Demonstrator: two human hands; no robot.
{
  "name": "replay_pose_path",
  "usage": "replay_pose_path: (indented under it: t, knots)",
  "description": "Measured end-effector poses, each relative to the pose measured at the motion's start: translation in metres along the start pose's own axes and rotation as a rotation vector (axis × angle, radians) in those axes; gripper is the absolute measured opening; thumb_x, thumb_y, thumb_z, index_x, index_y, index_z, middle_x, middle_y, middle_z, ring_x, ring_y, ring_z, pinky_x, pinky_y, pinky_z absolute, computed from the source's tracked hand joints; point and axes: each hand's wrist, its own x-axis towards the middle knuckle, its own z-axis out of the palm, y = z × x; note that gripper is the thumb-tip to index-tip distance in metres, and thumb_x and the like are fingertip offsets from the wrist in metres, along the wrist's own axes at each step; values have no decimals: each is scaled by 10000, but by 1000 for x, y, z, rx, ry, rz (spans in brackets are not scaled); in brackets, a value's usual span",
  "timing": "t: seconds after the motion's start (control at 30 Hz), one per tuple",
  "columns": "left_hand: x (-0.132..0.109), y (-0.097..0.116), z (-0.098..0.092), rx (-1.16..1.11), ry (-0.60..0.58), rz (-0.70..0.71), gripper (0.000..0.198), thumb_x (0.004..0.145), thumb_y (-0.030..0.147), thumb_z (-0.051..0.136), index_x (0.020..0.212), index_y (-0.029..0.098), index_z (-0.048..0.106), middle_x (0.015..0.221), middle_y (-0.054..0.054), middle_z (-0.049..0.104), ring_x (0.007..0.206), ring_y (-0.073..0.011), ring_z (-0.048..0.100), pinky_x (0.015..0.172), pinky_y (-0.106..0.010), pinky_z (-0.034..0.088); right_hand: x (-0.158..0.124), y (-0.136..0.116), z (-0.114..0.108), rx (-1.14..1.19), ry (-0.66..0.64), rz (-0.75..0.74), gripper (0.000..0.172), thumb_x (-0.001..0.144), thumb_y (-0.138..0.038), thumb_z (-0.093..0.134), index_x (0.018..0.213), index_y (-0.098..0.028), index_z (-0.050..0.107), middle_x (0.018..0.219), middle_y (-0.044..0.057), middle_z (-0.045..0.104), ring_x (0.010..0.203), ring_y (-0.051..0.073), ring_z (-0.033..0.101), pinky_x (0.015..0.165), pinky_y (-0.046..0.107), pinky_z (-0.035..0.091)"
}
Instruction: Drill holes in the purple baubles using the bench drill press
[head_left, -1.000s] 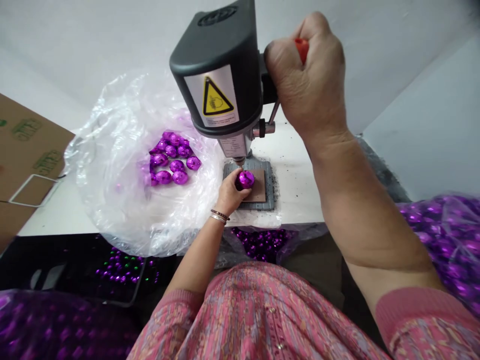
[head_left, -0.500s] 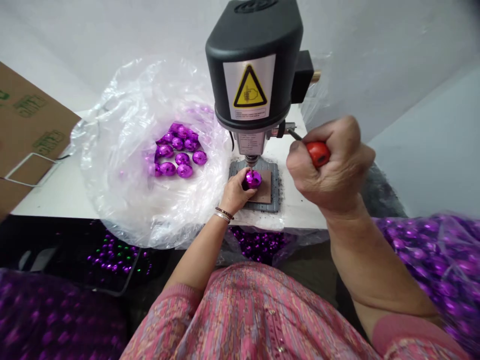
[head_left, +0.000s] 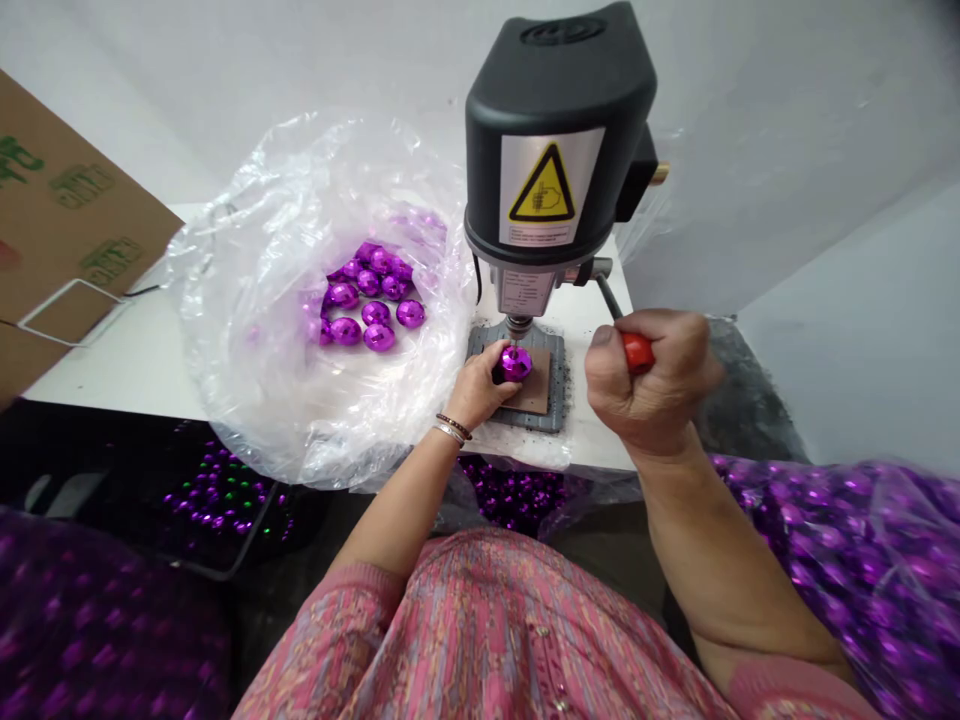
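My left hand [head_left: 482, 386] pinches a shiny purple ball [head_left: 516, 363] on a small brown board [head_left: 537, 390], which lies on the grey base [head_left: 556, 400] of a drill press [head_left: 559, 130]. The bit comes down from the chuck [head_left: 518, 327] to the top of the ball; whether it has entered the ball I cannot tell. Round the red knob [head_left: 637, 352] of the press's feed lever, my right hand [head_left: 651, 380] is closed, to the right of the base.
A clear plastic bag [head_left: 247, 380] with several purple balls [head_left: 376, 313] lies open on the white table [head_left: 112, 370]. Behind it at left stands a cardboard box [head_left: 67, 220]. Big bags of purple balls [head_left: 847, 560] flank me, and more balls [head_left: 517, 495] lie below the table edge.
My right hand has moved lower with the red knob, and the lever points more steeply down. The left hand keeps the ball under the bit. The whole view has shifted slightly.
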Motion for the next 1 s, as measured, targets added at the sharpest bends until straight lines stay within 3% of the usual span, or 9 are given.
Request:
replay_pose_path:
  t: [0.5, 0.77, 0.9, 1.0]
  knots:
    - [1, -3, 2, 9, -11, -8, 682, 712, 179, 762, 1358, 181, 544, 1280, -99, 671, 1142, -279, 632, 1018, -399, 482, -6, -9, 16, 23, 231, -36, 95, 819, -178, 529, 898, -214, 490, 688, -7, 534, 600, 112, 513, 563, 255, 402]
    - [0, -1, 0, -51, -21, 10, 648, 714, 186, 753, 1334, 153, 565, 1269, -127, 671, 1122, -285, 637, 1013, -421, 486, -16, -9, 24, 90, 240, -56, 79, 818, -178, 511, 842, -210, 443, 649, -27, 489, 547, 86, 481, 526, 235, 374]
    - [2, -1, 1, -36, -31, -12, 658, 707, 189, 751, 1337, 157, 566, 1236, -123, 682, 1103, -290, 641, 999, -420, 493, 7, -12, 19, 77, 282, 19, 89, 864, -256, 494, 804, -201, 457, 650, -23, 475, 546, 73, 452, 537, 234, 369]
    - [-1, 0, -3, -52, -12, -23, 662, 680, 162, 750, 1318, 163, 573, 1219, -102, 684, 1111, -281, 636, 1011, -412, 489, 37, -14, 13, 82, 225, 183, 165, 867, -322, 514, 782, -184, 486, 662, -24, 475, 579, 57, 436, 576, 221, 384]
